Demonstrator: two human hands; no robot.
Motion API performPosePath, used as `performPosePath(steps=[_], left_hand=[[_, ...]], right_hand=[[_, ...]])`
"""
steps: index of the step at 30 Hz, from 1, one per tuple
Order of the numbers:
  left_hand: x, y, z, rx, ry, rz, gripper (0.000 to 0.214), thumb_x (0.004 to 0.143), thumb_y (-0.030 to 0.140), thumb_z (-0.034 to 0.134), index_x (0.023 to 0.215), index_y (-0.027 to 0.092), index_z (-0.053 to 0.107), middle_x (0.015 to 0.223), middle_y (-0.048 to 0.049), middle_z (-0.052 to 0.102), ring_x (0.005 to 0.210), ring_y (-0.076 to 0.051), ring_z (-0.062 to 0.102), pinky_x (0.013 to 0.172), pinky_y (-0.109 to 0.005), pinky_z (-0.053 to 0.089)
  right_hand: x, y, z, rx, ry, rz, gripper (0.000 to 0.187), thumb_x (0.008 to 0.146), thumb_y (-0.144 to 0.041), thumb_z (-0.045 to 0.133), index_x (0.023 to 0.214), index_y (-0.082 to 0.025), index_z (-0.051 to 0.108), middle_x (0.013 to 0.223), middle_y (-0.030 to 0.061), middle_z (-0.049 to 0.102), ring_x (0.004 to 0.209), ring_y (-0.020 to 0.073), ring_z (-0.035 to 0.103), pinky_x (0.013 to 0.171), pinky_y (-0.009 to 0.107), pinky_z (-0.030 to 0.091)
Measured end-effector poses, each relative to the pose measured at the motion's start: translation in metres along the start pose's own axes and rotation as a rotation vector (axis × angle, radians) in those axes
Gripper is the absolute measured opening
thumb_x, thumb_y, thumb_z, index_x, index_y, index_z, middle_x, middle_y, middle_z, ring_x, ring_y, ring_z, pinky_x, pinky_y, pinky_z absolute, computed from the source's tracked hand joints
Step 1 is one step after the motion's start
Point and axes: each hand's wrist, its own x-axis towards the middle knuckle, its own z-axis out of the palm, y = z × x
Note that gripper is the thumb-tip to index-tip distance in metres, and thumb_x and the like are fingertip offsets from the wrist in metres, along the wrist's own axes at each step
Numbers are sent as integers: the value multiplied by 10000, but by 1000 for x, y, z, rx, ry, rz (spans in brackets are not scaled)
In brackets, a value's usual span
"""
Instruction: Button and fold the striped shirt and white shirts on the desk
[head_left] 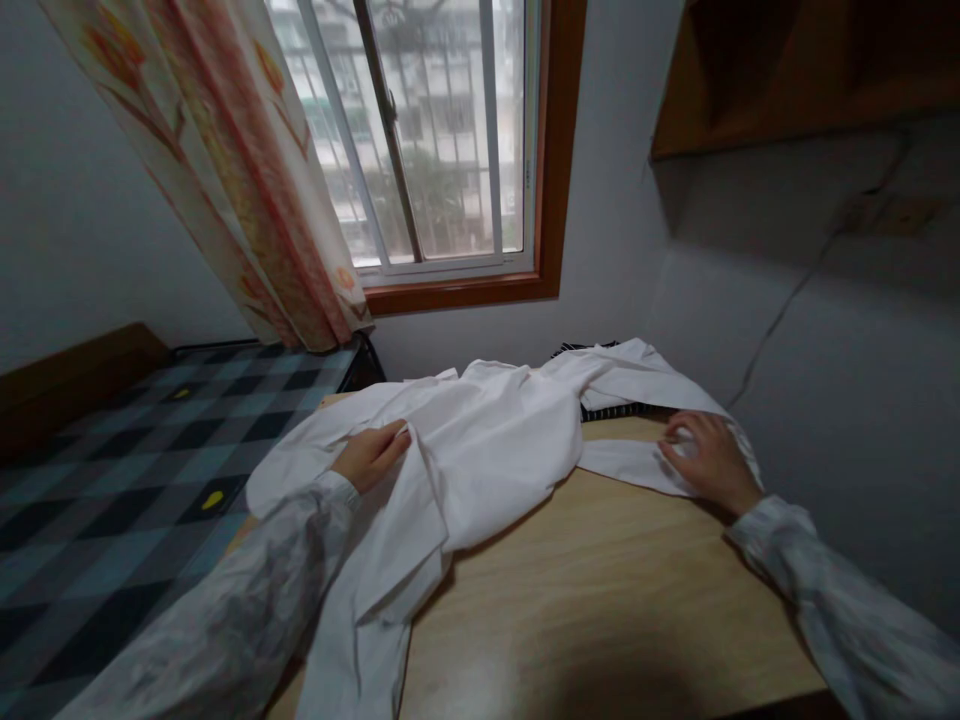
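Note:
A white long-sleeved shirt [502,440] lies rumpled across the wooden table [600,590]. On its left part, my left hand [373,455] is closed, pinching a fold of the cloth between thumb and fingers. One long strip of the shirt, which looks like a sleeve, runs down past the table's near left side. My right hand [709,460] has curled fingers closed on the white cloth at the table's right edge, where another sleeve-like strip ends. Part of the cloth there is hidden behind that hand.
Dark striped fabric [616,411] lies under the shirt at the back. Left of the table is a bed with a checked cover [150,490]. A window [450,150] with a flowered curtain [247,200] is behind; a wooden shelf [750,90] and a cable [780,305] are on the right.

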Motion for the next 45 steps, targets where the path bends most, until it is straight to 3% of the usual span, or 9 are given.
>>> performPosePath(steps=[4,9,12,16,22,29,34,40,45], left_hand=[[1,27,14,-149,-81,93,421,1068,544,371,929,232,616,905,-26,727,889,-241,668,857,-330,518],[0,49,33,-186,-173,95,413,1063,535,408,943,226,656,838,-18,712,815,-232,664,805,-342,526],[-3,55,38,-251,-130,85,407,1053,523,427,941,218,673,868,-29,728,854,-241,680,833,-355,541],[-6,53,33,-368,-79,74,394,1033,545,480,986,216,690,977,-53,765,976,-259,707,938,-381,562],[-14,6,14,-251,90,138,454,876,566,744,1156,216,675,1392,-144,682,1357,-331,608,1231,-495,416],[-28,-54,22,69,194,-325,847,685,760,803,1226,134,621,1283,-222,695,1225,-406,654,1104,-533,503],[-27,-50,18,-13,103,-437,665,716,719,787,1085,172,699,1036,-120,771,971,-335,721,850,-419,575],[-20,-47,19,-476,-4,-306,606,782,738,726,1053,196,745,920,-52,776,810,-237,708,719,-337,562],[-19,-23,12,-101,46,-73,469,912,655,666,978,217,819,905,-50,738,700,-176,596,692,-317,494]], right_hand=[[14,-66,14,99,-122,-183,350,917,-408,712,1220,-234,690,1312,151,713,1256,391,625,1117,563,470],[26,-129,40,261,-345,-448,873,848,-528,846,1605,-259,504,1608,155,563,1452,408,530,1237,598,392],[33,-142,59,245,-396,-504,803,880,-417,817,1609,-258,521,1618,154,559,1468,381,525,1265,599,352],[46,-143,70,246,-400,-514,403,935,-171,640,1304,-278,760,1302,94,769,1239,312,666,1234,579,374],[64,-115,49,400,-231,-343,365,1001,-240,504,1221,-269,794,1205,76,799,1164,307,678,1100,502,485],[63,-54,16,380,-248,-227,391,999,-396,528,1234,-270,814,1268,103,788,1212,349,689,1105,540,510],[47,-44,9,304,-513,-251,346,912,-428,669,1176,-284,839,1261,94,797,1175,347,722,1093,498,543],[50,-47,20,309,-547,-240,413,925,-468,646,1230,-253,824,1270,92,801,1187,361,728,1105,498,533],[60,-89,36,288,-455,-310,508,987,-569,662,1399,-278,723,1452,101,710,1341,363,647,1201,549,460]])
